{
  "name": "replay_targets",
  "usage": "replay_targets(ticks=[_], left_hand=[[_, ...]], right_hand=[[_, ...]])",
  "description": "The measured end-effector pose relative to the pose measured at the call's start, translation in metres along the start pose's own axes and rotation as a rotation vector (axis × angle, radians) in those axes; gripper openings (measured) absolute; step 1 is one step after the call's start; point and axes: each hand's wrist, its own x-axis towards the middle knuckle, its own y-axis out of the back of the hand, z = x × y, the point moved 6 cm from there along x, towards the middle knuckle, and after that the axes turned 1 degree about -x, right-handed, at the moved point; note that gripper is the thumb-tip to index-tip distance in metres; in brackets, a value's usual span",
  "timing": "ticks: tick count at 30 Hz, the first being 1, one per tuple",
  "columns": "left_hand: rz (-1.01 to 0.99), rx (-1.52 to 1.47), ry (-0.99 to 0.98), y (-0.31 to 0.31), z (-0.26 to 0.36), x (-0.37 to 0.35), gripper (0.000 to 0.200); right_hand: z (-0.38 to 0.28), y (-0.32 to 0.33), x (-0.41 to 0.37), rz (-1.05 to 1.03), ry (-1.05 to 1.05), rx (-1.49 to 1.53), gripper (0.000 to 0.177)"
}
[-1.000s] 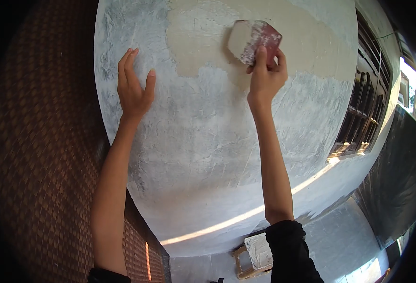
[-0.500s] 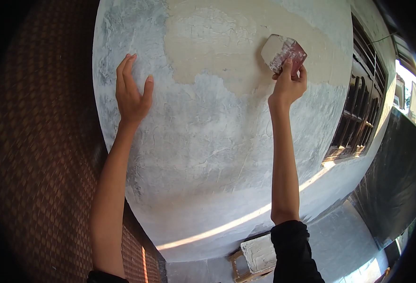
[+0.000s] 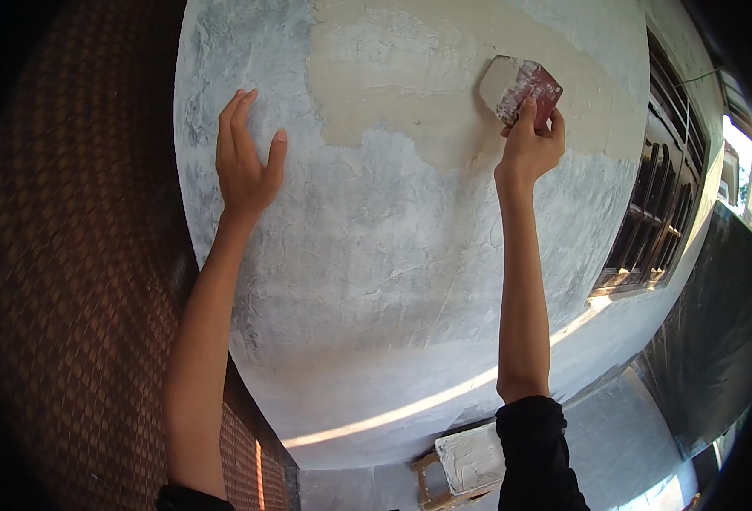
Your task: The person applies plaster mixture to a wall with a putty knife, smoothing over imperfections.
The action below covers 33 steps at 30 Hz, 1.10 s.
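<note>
Right hand [image 3: 529,146] gripping scraper [image 3: 521,85], pressing blade on wall [image 3: 376,281] inside beige patch [image 3: 393,77]. Left hand [image 3: 246,166] lying open, fingers spread, flat on wall, holding nothing. Grey-white coat seemingly covering most of wall, beige patch apparently remaining.

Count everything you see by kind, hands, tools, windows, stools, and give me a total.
hands: 2 (left hand, right hand)
scraper: 1
window: 1
stool: 1
total: 5
</note>
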Motion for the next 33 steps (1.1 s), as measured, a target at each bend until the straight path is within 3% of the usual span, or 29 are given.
replay_targets(ticks=[2, 7, 12, 14, 18, 22, 26, 28, 31, 33], left_hand=[[-0.002, -0.004, -0.005, 0.0, 0.001, 0.0, 0.056], [-0.055, -0.05, 0.062, -0.001, -0.007, -0.004, 0.059], [-0.045, -0.026, 0.021, -0.001, -0.006, -0.003, 0.058], [-0.04, -0.02, 0.028, -0.002, -0.003, -0.002, 0.058], [-0.058, -0.018, 0.005, -0.002, -0.002, -0.003, 0.059], [-0.037, -0.023, 0.02, 0.0, -0.005, -0.003, 0.059], [-0.029, -0.013, 0.026, 0.0, -0.006, -0.001, 0.059], [-0.022, -0.01, 0.006, 0.0, -0.004, -0.003, 0.059], [-0.033, -0.042, 0.025, -0.003, -0.006, -0.004, 0.059], [-0.037, -0.038, 0.029, -0.003, -0.006, -0.004, 0.059]], right_hand=[[-0.01, -0.025, -0.012, -0.095, 0.027, 0.159, 0.031], [-0.049, -0.123, -0.085, -0.359, 0.227, 0.131, 0.027], [-0.019, -0.064, -0.028, -0.03, 0.224, -0.067, 0.027], [-0.01, -0.035, -0.008, 0.02, 0.081, -0.015, 0.029], [-0.03, -0.063, -0.039, -0.121, 0.096, 0.184, 0.031], [-0.046, -0.112, -0.104, -0.336, 0.206, 0.103, 0.025], [-0.026, -0.065, -0.061, -0.096, 0.228, -0.038, 0.028], [-0.004, -0.026, -0.021, -0.036, 0.137, -0.094, 0.029], [-0.006, 0.006, -0.007, -0.044, 0.026, 0.02, 0.031], [-0.001, 0.003, -0.015, -0.187, 0.014, 0.122, 0.031]])
